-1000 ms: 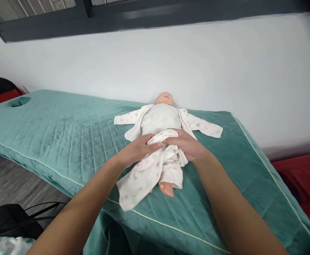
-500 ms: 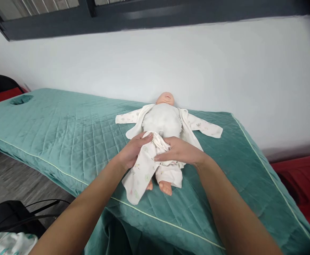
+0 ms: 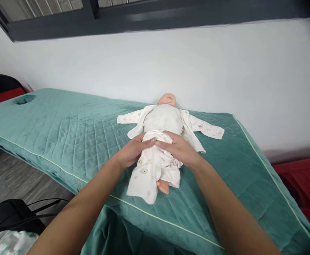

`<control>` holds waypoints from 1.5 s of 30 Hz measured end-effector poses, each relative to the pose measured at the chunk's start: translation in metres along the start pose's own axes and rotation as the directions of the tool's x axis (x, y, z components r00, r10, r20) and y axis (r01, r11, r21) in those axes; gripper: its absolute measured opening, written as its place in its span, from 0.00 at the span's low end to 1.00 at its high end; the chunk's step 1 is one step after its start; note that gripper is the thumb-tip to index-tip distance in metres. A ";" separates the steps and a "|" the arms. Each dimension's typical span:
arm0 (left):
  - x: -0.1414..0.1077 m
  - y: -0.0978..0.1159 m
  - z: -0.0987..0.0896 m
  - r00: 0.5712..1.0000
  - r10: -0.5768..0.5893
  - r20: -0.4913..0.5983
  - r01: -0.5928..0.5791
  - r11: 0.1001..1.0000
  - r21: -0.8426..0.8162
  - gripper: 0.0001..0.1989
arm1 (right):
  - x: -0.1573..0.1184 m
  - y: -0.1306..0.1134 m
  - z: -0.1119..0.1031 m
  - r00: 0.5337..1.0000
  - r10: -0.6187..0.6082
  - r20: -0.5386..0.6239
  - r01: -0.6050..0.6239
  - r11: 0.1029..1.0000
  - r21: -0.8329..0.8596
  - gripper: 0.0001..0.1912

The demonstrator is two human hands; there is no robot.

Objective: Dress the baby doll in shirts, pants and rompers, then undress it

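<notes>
A baby doll (image 3: 162,118) lies on its back on the green quilted bed, head toward the wall. Its white printed jacket (image 3: 209,129) is spread open, with both sleeves stretched out sideways. Over the doll's lower body I hold a pair of white printed baby pants (image 3: 147,173). My left hand (image 3: 133,150) grips the left side of the bunched waistband, and my right hand (image 3: 180,148) grips its right side. Both thumbs meet on top of the cloth. One pant leg hangs toward me; a bare doll foot (image 3: 162,186) shows beside it. The other foot is hidden.
The green bed (image 3: 77,134) has a face hole (image 3: 24,99) at its far left. A white wall (image 3: 155,63) runs behind it under a dark window frame. Red seats (image 3: 304,184) stand at the right. A black bag (image 3: 14,214) and white patterned cloth (image 3: 10,242) sit at lower left.
My right hand has moved up to the waistband and closed on it, its thumb now meeting the left one. The loose pant leg has swung right, covering one doll foot.
</notes>
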State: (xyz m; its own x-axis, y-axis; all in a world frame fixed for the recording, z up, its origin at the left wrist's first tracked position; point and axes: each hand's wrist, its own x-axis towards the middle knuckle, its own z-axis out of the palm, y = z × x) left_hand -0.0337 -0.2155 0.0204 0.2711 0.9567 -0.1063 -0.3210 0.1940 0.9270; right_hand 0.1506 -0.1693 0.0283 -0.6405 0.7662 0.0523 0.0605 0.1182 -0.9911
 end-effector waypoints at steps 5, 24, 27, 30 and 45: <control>-0.003 -0.004 0.008 0.992 0.017 -0.126 -0.029 0.996 -0.090 0.22 | -0.003 -0.008 -0.003 0.950 0.051 0.308 0.019 0.975 -0.219 0.18; -0.026 0.002 0.021 0.996 0.034 -0.080 -0.032 0.999 0.026 0.24 | 0.000 0.011 -0.005 0.992 -0.099 0.073 0.104 0.992 -0.078 0.18; -0.036 -0.003 0.026 0.987 -0.022 -0.158 0.006 0.995 -0.102 0.22 | 0.000 0.008 0.000 0.989 -0.076 0.127 0.107 0.961 -0.254 0.18; -0.055 -0.008 0.032 0.978 -0.058 -0.199 0.030 0.989 -0.143 0.22 | 0.003 0.010 0.003 0.993 -0.071 0.098 0.106 0.905 -0.411 0.12; -0.136 -0.064 0.065 0.869 -0.102 -0.485 0.013 0.983 -0.183 0.18 | 0.005 0.010 0.009 0.986 -0.018 0.167 0.133 0.687 -0.714 0.03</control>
State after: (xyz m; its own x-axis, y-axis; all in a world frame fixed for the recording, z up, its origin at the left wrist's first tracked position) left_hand 0.0091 -0.3720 -0.0009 -0.1716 0.9166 -0.3612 -0.4782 0.2430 0.8439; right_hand 0.1415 -0.1699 0.0171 -0.7601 0.6479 0.0490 0.5028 0.6343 -0.5873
